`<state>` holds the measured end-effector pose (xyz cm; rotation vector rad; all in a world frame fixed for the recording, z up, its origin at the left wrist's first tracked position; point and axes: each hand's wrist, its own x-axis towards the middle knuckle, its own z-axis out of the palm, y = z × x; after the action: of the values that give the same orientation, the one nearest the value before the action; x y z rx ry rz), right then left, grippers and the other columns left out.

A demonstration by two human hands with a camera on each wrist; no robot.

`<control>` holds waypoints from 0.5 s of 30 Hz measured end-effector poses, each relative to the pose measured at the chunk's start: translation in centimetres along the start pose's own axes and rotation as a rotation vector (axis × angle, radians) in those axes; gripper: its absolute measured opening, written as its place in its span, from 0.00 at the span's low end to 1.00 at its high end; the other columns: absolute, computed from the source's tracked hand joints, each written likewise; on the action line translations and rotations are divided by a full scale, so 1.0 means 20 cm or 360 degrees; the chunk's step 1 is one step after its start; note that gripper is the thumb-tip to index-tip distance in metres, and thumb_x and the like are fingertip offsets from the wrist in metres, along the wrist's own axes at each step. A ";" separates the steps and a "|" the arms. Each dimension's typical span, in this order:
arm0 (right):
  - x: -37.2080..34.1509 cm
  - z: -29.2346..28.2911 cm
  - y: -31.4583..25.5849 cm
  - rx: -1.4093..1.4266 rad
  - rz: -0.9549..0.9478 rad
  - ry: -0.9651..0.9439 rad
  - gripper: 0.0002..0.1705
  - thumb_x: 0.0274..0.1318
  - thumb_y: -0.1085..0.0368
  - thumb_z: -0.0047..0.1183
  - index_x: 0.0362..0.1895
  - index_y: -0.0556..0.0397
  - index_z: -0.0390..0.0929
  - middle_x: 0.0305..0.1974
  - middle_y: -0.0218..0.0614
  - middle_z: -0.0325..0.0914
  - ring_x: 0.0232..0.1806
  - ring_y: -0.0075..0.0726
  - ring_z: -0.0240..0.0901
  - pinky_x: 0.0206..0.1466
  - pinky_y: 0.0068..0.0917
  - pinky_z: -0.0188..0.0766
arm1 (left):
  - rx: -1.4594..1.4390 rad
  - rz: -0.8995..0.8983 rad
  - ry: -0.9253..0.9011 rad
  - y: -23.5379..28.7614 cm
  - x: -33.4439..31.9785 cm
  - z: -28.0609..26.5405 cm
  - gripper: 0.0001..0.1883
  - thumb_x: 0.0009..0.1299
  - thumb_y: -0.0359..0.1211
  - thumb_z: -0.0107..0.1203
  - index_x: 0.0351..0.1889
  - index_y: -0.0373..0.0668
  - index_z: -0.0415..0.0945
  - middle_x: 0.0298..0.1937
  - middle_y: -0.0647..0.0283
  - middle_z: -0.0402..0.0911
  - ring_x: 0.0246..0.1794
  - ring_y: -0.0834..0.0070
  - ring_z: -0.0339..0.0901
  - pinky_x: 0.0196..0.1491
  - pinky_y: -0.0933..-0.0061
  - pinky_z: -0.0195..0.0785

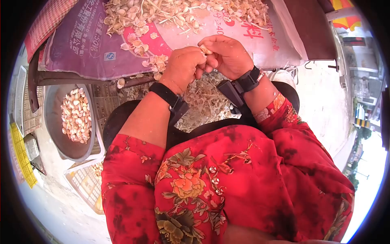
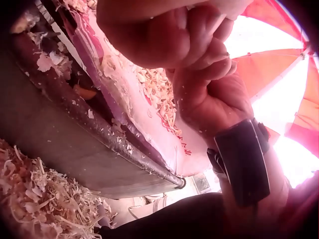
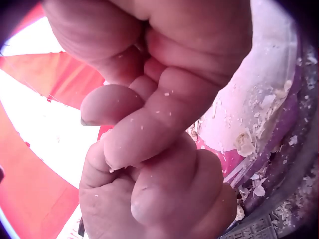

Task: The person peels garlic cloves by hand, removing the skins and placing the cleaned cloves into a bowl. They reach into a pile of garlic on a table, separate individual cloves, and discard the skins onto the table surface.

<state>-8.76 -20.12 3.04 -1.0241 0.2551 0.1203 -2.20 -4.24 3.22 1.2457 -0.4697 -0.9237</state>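
Both hands meet over the near edge of the sack-covered table. A small pale garlic clove (image 1: 206,50) shows between their fingertips in the head view. My left hand (image 1: 183,66) has its fingers curled and pinches the clove from the left. From the other side, my right hand (image 1: 229,55) grips it between thumb and fingers. In the right wrist view the right hand's fingers (image 3: 149,134) overlap the curled left hand (image 3: 164,199), hiding the clove. Beyond the hands lies a heap of garlic cloves and dry skins (image 1: 183,14).
A printed sack (image 1: 93,44) covers the table. At lower left, a grey basin (image 1: 55,110) holds cloves (image 1: 76,116), with a plastic crate (image 1: 87,183) beside it. Loose garlic skins (image 1: 207,97) pile up below the table edge. A red and white umbrella (image 2: 269,64) spreads overhead.
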 end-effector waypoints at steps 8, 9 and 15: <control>-0.03 -0.05 -0.02 0.0112 -0.0035 -0.0046 0.14 0.62 0.66 0.49 0.48 0.63 0.73 0.32 0.38 0.77 0.25 0.29 0.74 0.28 0.28 0.75 | 0.0565 -0.0730 -0.0560 0.10 -0.10 -0.07 0.18 0.70 0.40 0.45 0.45 0.35 0.73 0.23 0.60 0.78 0.13 0.80 0.71 0.13 0.83 0.56; -0.03 -0.04 -0.02 0.0060 -0.0048 -0.0035 0.15 0.62 0.66 0.50 0.49 0.62 0.73 0.32 0.38 0.77 0.25 0.29 0.74 0.28 0.27 0.75 | 0.0497 -0.0684 -0.0391 0.07 -0.10 -0.06 0.19 0.72 0.42 0.43 0.45 0.35 0.73 0.22 0.60 0.78 0.13 0.80 0.70 0.13 0.83 0.56; -0.08 0.16 -0.07 -0.0795 -0.0090 -0.0057 0.12 0.60 0.66 0.52 0.46 0.59 0.76 0.26 0.35 0.77 0.21 0.24 0.73 0.25 0.20 0.71 | -0.0704 -0.0673 0.0000 -0.01 -0.06 -0.11 0.24 0.75 0.49 0.34 0.40 0.36 0.72 0.24 0.60 0.76 0.16 0.78 0.71 0.14 0.82 0.56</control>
<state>-9.51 -18.15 6.20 -1.5229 0.1654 0.1555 -1.24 -1.94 2.61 0.9490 0.0127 -1.3022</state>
